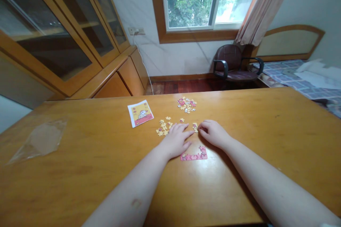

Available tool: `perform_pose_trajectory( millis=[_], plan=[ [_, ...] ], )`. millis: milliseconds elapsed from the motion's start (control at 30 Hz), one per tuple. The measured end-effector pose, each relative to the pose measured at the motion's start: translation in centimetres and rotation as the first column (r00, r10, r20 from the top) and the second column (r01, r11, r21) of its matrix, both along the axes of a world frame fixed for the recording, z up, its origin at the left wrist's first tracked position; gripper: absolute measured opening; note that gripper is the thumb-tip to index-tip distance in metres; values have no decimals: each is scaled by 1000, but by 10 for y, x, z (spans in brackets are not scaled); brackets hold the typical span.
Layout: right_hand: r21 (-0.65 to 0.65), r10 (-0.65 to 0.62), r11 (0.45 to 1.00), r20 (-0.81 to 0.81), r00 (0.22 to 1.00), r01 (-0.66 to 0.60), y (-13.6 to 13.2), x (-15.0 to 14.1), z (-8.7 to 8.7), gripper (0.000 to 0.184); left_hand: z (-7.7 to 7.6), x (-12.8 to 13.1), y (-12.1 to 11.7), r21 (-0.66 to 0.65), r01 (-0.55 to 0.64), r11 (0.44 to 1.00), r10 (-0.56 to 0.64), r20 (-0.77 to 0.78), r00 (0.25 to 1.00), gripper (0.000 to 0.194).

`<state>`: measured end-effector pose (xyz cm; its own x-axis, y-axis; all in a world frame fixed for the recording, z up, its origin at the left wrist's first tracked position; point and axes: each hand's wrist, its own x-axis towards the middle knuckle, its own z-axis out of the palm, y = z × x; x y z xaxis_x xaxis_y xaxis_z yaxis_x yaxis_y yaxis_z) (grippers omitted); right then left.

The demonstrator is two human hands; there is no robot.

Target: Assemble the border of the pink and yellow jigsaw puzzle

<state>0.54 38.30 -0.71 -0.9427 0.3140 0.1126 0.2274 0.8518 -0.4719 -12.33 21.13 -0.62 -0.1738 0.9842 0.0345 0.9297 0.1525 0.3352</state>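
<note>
My left hand [177,140] rests palm down with its fingers spread, beside a loose group of yellow jigsaw puzzle pieces [163,126]. Part of that group lies under or behind its fingers. My right hand [214,133] has its fingers curled together at the right edge of a small joined bit of yellow puzzle pieces [195,127]. Nearer to me lies a joined pink puzzle border [195,157], an L shape along the bottom and right side. Its left end sits next to my left wrist. A single yellow piece [182,120] lies beyond my left fingertips.
A heap of mixed puzzle pieces [187,104] lies farther back on the wooden table [261,124]. The picture card [141,113] is at the back left, and a clear plastic bag [39,140] at far left. Beyond the table stand a chair [234,62] and a glass-door cabinet [77,67].
</note>
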Motion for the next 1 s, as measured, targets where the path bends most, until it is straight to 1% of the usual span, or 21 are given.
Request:
perform_pose_trajectory(
  millis=[233, 533, 667, 733, 800, 900, 967, 1000],
  plan=[
    [-5, 24, 1000, -37, 999, -24, 1, 0, -4, 18, 1, 1, 1, -11, 2, 1000, -2, -11, 1000, 44],
    [-30, 51, 998, -47, 998, -53, 1, 1, -5, 20, -2, 0, 1, 3, 7, 1000, -7, 3, 1000, 44],
    [-4, 38, 999, -37, 999, -39, 2, 1, -4, 19, 0, 0, 1, 9, 7, 1000, -7, -2, 1000, 44],
    [31, 22, 999, -46, 999, -21, 2, 1, -4, 19, 2, -1, 2, 27, -40, 999, 40, 0, 999, 41],
    [59, 16, 998, -46, 999, -13, 2, 2, -4, 24, 3, -3, 3, 49, -151, 987, 152, -5, 988, 35],
    [89, 27, 996, -8, 1000, -26, 2, 2, -7, 36, 5, -8, 3, 81, -356, 931, 359, -34, 933, 29],
    [102, 25, 994, 19, 999, -27, 3, 1, -10, 38, 6, -11, 3, 96, -446, 890, 452, -46, 891, 27],
    [104, 18, 994, 27, 999, -21, 3, 1, -11, 37, 7, -12, 3, 100, -474, 875, 480, -47, 876, 27]
  ],
)
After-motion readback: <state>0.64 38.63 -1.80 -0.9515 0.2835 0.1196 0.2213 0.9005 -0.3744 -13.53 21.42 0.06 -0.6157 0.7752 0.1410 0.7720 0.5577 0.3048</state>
